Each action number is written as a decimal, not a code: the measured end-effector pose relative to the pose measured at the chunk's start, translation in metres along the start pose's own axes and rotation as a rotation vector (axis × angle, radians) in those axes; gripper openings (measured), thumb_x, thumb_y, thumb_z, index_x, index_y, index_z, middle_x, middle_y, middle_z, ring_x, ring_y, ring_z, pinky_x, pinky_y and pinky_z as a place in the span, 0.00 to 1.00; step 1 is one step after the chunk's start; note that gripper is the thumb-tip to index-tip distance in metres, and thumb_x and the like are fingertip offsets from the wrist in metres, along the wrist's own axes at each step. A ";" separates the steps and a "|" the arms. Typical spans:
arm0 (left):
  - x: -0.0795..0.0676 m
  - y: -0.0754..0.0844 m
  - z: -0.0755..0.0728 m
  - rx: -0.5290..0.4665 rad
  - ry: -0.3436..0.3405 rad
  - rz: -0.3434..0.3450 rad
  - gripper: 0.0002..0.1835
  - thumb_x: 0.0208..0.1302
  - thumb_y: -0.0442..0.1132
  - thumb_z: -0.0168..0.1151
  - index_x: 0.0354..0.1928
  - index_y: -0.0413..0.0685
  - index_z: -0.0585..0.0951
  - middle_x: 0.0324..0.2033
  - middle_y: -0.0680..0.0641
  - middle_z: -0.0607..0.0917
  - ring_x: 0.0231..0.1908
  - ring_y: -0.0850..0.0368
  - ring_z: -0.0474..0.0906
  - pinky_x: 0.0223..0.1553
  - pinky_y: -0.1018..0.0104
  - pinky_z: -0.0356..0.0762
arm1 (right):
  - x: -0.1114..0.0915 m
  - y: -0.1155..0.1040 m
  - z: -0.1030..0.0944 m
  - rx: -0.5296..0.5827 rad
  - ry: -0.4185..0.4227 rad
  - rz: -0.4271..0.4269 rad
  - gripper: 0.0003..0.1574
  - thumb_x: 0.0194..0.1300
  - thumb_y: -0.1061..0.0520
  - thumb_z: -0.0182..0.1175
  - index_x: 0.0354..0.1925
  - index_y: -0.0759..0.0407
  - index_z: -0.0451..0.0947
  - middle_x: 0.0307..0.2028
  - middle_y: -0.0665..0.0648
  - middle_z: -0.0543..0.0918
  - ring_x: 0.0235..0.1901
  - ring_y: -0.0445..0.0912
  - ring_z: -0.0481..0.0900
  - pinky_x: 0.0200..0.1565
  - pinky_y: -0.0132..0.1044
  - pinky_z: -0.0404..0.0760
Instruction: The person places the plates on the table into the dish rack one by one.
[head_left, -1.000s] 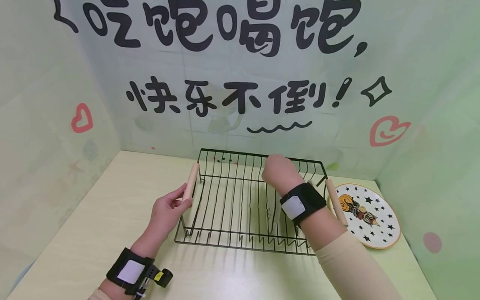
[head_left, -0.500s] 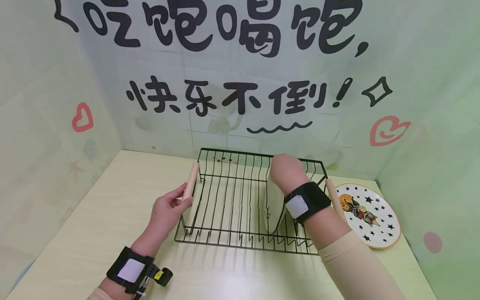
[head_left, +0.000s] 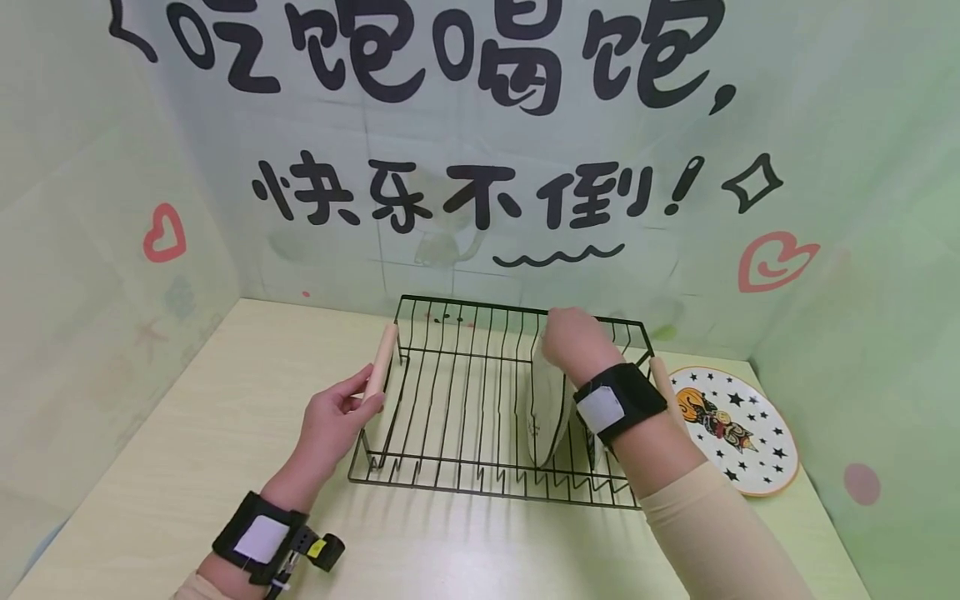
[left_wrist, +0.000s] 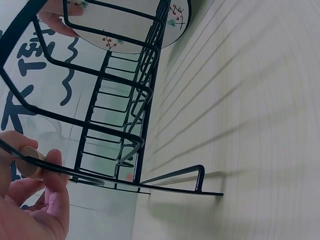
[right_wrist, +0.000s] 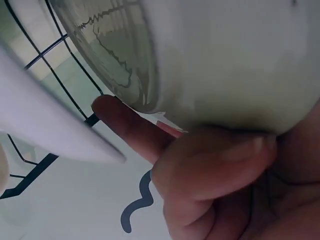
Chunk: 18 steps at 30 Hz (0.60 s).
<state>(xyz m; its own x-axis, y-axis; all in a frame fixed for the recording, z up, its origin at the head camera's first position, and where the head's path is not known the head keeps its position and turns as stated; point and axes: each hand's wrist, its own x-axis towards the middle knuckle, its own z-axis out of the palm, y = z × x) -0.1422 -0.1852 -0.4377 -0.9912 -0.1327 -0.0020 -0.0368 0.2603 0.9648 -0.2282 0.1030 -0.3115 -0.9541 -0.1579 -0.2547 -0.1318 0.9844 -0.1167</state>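
Note:
My left hand (head_left: 337,425) holds the pale wooden handle (head_left: 382,364) at the left end of a black wire dish rack (head_left: 480,494). Toward the rack's right side, a white plate (head_left: 546,417) stands on edge between the wires, leaning slightly. My right hand (head_left: 579,340) pinches its upper rim, the thumb (right_wrist: 220,160) lying against one face in the right wrist view. Red and green sprigs decorate this plate (left_wrist: 135,30), as the left wrist view shows. Another white plate (right_wrist: 50,110) is close beside it, mostly hidden by my right arm in the head view.
Right of the rack lies a round plate (head_left: 750,429) with black stars, a cartoon figure and an orange rim. A second wooden handle (head_left: 670,392) is on the rack's right end. Printed cloth walls (head_left: 450,275) enclose the pale table (head_left: 187,450) on three sides.
My right hand has shifted a little to the right, and the upper part of the pinched plate has tipped that way, showing more of its face. My left hand has stayed on the handle.

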 end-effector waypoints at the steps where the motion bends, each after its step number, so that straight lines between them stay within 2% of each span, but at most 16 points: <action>1: 0.000 0.000 0.000 0.002 0.001 0.001 0.31 0.59 0.43 0.64 0.65 0.47 0.70 0.39 0.41 0.81 0.32 0.63 0.77 0.19 0.75 0.63 | 0.000 0.000 0.000 0.014 -0.018 0.006 0.18 0.67 0.65 0.41 0.50 0.67 0.72 0.20 0.54 0.63 0.16 0.42 0.56 0.20 0.34 0.60; 3: 0.000 0.000 0.000 0.004 0.003 0.000 0.30 0.59 0.43 0.64 0.64 0.47 0.70 0.38 0.41 0.81 0.31 0.62 0.76 0.20 0.75 0.62 | 0.000 -0.002 0.000 0.022 -0.052 0.019 0.26 0.67 0.64 0.40 0.63 0.69 0.63 0.22 0.56 0.67 0.16 0.42 0.55 0.20 0.34 0.60; 5: -0.001 0.000 0.000 0.008 0.006 0.000 0.30 0.59 0.43 0.64 0.64 0.47 0.70 0.38 0.41 0.81 0.32 0.62 0.76 0.20 0.75 0.63 | 0.000 -0.004 0.000 0.008 -0.066 0.025 0.33 0.68 0.63 0.40 0.69 0.69 0.52 0.26 0.58 0.71 0.16 0.42 0.56 0.21 0.35 0.61; 7: -0.001 0.000 -0.001 0.008 0.008 -0.001 0.30 0.59 0.43 0.64 0.64 0.47 0.70 0.37 0.41 0.81 0.33 0.58 0.77 0.20 0.75 0.63 | -0.001 -0.005 0.002 -0.011 -0.055 0.021 0.34 0.68 0.63 0.39 0.70 0.68 0.50 0.28 0.61 0.75 0.16 0.42 0.56 0.21 0.35 0.61; 9: -0.001 0.000 -0.001 0.007 0.009 -0.002 0.30 0.59 0.43 0.64 0.64 0.47 0.70 0.36 0.42 0.81 0.34 0.56 0.78 0.20 0.74 0.62 | -0.002 -0.007 0.004 -0.026 -0.013 0.000 0.31 0.67 0.64 0.40 0.68 0.69 0.55 0.30 0.62 0.77 0.16 0.42 0.57 0.22 0.35 0.62; 11: -0.001 -0.001 -0.001 0.005 0.009 -0.001 0.31 0.59 0.44 0.64 0.64 0.47 0.70 0.36 0.42 0.81 0.35 0.54 0.78 0.20 0.74 0.62 | -0.005 -0.011 0.005 -0.054 0.037 -0.031 0.23 0.66 0.65 0.42 0.56 0.69 0.71 0.27 0.60 0.77 0.17 0.42 0.59 0.21 0.35 0.63; 13: -0.001 -0.002 -0.001 0.003 0.008 -0.005 0.31 0.59 0.44 0.64 0.64 0.48 0.70 0.37 0.42 0.81 0.34 0.55 0.78 0.20 0.74 0.62 | -0.007 -0.017 0.006 -0.102 0.081 -0.064 0.16 0.65 0.66 0.43 0.36 0.66 0.79 0.21 0.57 0.74 0.17 0.43 0.60 0.20 0.34 0.63; 15: -0.001 -0.003 -0.002 -0.007 0.000 -0.014 0.31 0.59 0.43 0.64 0.65 0.49 0.70 0.41 0.42 0.80 0.33 0.58 0.77 0.20 0.75 0.63 | -0.010 -0.025 0.007 -0.184 0.127 -0.092 0.21 0.66 0.66 0.45 0.17 0.60 0.72 0.17 0.53 0.68 0.17 0.42 0.59 0.18 0.33 0.62; 16: -0.001 -0.003 -0.002 -0.014 -0.004 -0.017 0.31 0.59 0.43 0.64 0.65 0.49 0.70 0.43 0.43 0.80 0.33 0.60 0.77 0.20 0.75 0.63 | -0.012 -0.030 0.007 -0.239 0.143 -0.098 0.24 0.66 0.65 0.46 0.12 0.57 0.67 0.14 0.51 0.63 0.16 0.41 0.58 0.16 0.32 0.60; 18: 0.000 -0.003 -0.002 -0.021 -0.005 -0.021 0.30 0.59 0.42 0.64 0.65 0.50 0.70 0.46 0.43 0.78 0.32 0.62 0.76 0.21 0.75 0.64 | -0.014 -0.039 0.007 -0.323 0.177 -0.097 0.28 0.66 0.64 0.47 0.09 0.54 0.61 0.12 0.49 0.58 0.14 0.39 0.55 0.13 0.31 0.56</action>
<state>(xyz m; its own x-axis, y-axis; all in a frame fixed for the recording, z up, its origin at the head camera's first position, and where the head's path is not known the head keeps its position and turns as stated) -0.1416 -0.1877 -0.4405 -0.9909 -0.1329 -0.0236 -0.0549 0.2371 0.9699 -0.2078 0.0661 -0.3100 -0.9609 -0.2638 -0.0838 -0.2751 0.9436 0.1842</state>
